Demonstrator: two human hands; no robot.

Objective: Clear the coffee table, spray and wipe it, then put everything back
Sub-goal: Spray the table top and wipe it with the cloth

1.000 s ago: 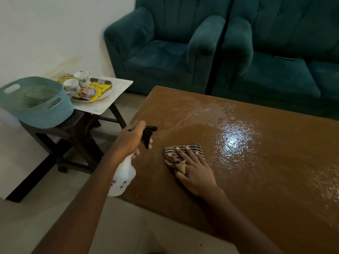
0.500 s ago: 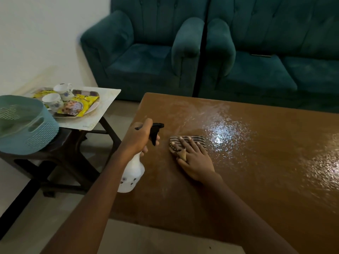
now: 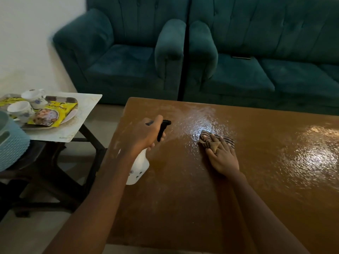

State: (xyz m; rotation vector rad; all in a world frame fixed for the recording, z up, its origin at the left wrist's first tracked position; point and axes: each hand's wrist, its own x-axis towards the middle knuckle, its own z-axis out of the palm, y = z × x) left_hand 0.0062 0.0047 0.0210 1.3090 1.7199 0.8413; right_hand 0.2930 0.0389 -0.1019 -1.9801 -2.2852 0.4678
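The brown surface (image 3: 183, 208) glistens wet in patches. The thickest droplets (image 3: 200, 125) lie just left of and beyond the striped cloth (image 3: 226, 141), between it and the nozzle of the white spray bottle (image 3: 139, 166). My right hand (image 3: 222, 158) is nearer them, its fingers (image 3: 222, 144) straight, pressing the cloth flat. The cloth's long axis runs left to right. My left hand (image 3: 145, 133) grips the bottle at the trigger, near the surface's left edge.
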